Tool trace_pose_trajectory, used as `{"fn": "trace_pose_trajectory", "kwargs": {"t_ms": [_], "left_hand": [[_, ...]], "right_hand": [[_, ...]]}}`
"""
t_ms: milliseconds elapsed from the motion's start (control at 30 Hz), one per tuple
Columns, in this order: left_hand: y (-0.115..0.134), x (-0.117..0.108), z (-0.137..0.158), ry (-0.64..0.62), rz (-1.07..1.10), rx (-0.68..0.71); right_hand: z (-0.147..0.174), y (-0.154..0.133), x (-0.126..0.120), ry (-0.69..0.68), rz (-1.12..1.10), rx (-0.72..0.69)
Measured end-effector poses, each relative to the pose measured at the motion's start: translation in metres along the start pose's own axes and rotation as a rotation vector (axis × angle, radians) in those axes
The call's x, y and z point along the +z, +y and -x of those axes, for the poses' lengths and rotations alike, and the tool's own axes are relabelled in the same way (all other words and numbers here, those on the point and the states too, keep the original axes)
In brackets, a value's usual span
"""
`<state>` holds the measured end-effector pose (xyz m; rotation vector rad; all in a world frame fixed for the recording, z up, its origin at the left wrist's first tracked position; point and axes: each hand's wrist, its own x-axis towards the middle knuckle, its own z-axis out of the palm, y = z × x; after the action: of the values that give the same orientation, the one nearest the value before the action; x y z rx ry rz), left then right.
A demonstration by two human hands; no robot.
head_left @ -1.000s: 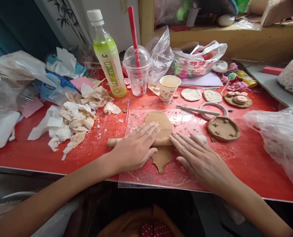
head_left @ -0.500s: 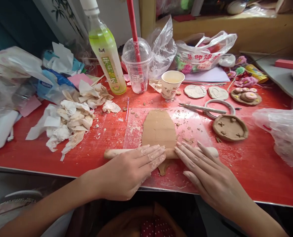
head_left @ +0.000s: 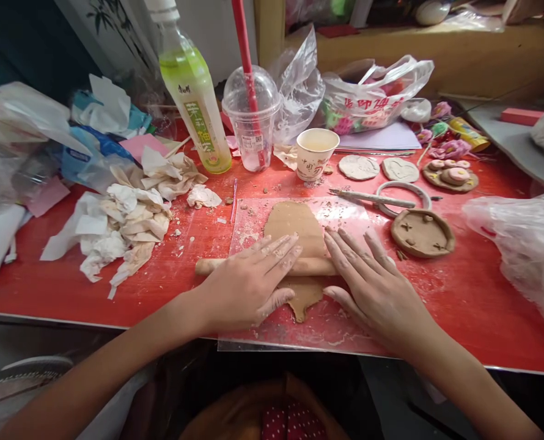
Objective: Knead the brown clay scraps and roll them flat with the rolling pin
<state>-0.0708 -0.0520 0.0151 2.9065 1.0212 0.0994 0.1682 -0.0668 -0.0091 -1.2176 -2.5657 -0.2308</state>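
Observation:
A wooden rolling pin point(head_left: 313, 266) lies crosswise over a flat brown clay slab point(head_left: 293, 219). My left hand point(head_left: 249, 278) rests palm down on the pin's left part, with its fingers stretched forward. On the right part lies my right hand point(head_left: 373, 290), flat, fingers extended and thumb apart. Neither hand wraps round the pin. The slab is rounded at the far end; a ragged narrow tip shows on the near side of the pin. Under the clay is a clear plastic sheet point(head_left: 263, 336) dotted with crumbs.
Right of the sheet sit a round clay dish point(head_left: 423, 233), a ring point(head_left: 404, 198) and a clay-smeared tool point(head_left: 373, 198). Behind stand a paper cup point(head_left: 316, 156), a plastic cup point(head_left: 252, 128) with red straw, and a green drink bottle point(head_left: 194, 104). Crumpled tissues point(head_left: 125, 223) lie left.
Both hands and the rolling pin have moved forward, away from me, along the clay. More of the slab's near tip shows now.

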Motion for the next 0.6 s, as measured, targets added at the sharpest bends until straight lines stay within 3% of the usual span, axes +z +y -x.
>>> {"fn": "trace_pose_trajectory", "kwargs": {"t_ms": [200, 433, 500, 600], "left_hand": [[0.008, -0.005, 0.014, -0.077, 0.052, 0.128], [-0.050, 0.005, -0.047, 0.015, -0.037, -0.042], [-0.046, 0.004, -0.043, 0.026, -0.046, -0.055], [-0.018, 0.002, -0.012, -0.009, -0.031, -0.016]], "right_hand": [[0.024, -0.003, -0.010, -0.079, -0.018, -0.099], [-0.043, 0.040, 0.011, -0.047, 0.039, 0.001], [-0.041, 0.036, 0.009, -0.040, 0.055, 0.012], [-0.008, 0.014, -0.002, -0.060, 0.062, -0.051]]}}
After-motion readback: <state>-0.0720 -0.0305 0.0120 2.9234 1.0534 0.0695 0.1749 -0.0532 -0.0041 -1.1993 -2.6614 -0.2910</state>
